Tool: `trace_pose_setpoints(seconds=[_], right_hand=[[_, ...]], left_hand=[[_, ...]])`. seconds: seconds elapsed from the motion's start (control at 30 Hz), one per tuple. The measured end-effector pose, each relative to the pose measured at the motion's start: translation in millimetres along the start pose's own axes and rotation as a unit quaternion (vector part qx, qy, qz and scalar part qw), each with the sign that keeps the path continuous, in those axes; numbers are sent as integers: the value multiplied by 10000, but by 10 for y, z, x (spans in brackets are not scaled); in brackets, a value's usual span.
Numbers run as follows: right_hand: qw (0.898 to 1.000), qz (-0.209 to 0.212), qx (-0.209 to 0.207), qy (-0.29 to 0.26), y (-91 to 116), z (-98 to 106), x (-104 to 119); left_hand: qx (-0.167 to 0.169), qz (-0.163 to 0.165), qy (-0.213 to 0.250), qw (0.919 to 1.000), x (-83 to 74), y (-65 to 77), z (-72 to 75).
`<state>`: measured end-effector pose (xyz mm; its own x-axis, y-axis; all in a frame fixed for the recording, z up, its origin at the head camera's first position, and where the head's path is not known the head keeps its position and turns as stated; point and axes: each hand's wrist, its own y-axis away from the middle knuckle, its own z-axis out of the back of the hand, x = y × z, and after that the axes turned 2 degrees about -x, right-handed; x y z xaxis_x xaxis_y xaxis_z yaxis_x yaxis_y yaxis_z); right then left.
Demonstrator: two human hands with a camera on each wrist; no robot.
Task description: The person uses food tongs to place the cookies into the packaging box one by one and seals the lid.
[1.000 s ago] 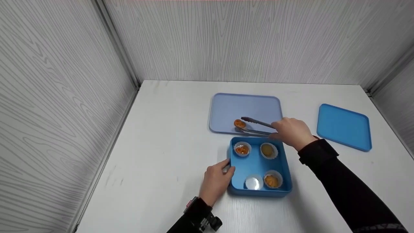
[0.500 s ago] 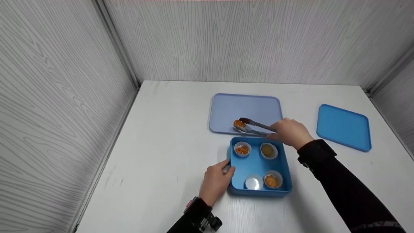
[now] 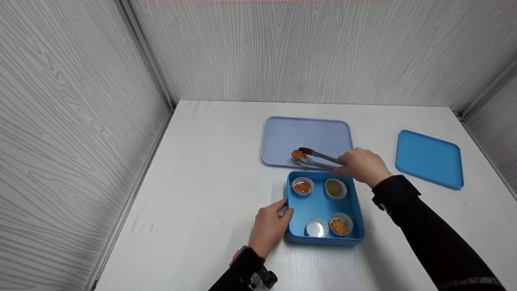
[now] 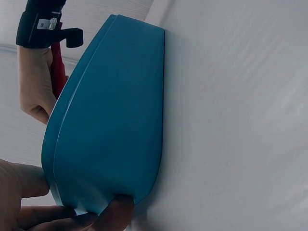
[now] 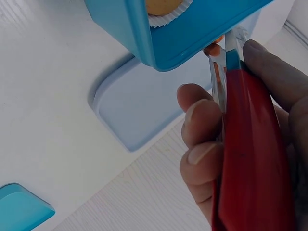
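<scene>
In the head view, my right hand (image 3: 361, 165) grips metal tongs (image 3: 323, 157); their red handle (image 5: 255, 149) fills much of the right wrist view. The tongs' tips sit on either side of a small round orange food piece (image 3: 298, 154), over the near edge of a lavender tray (image 3: 307, 133). My left hand (image 3: 270, 226) holds the left wall of a blue box (image 3: 311, 208), thumb at the rim and fingers along the outside. The left wrist view shows those fingers against the box's outer wall (image 4: 106, 115).
Inside the box stand white paper cups: one with orange bits (image 3: 302, 186), one with a brownish round piece (image 3: 334, 188), one with a yellow-orange piece (image 3: 340, 225), and a bare cup (image 3: 316, 228). A flat blue tray (image 3: 430, 157) lies at the right. Wood-grained walls (image 3: 282, 52) enclose the table.
The tongs' upper arm has come down toward the lower one, narrowing around the orange piece. My right hand has shifted slightly left; the left hand and box have stayed put.
</scene>
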<state>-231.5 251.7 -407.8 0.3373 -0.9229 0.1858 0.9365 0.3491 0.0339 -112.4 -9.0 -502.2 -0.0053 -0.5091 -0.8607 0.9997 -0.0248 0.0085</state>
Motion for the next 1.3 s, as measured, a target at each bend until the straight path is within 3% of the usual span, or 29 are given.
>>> trace_pose_setpoints(seconds=[0.33,0.7,1.3], right_hand=[[9999,57,-103,-26,22,-7,-6],[9991,262,-286,158,93,-1,-57],[9999,47,-109,91,69,14,-82]], left_hand=[[92,147,-2,9998,-8,-7,1],[78,18,90,9999,11,-8,-9],[52,158,-60,9998,8,-34,-5]])
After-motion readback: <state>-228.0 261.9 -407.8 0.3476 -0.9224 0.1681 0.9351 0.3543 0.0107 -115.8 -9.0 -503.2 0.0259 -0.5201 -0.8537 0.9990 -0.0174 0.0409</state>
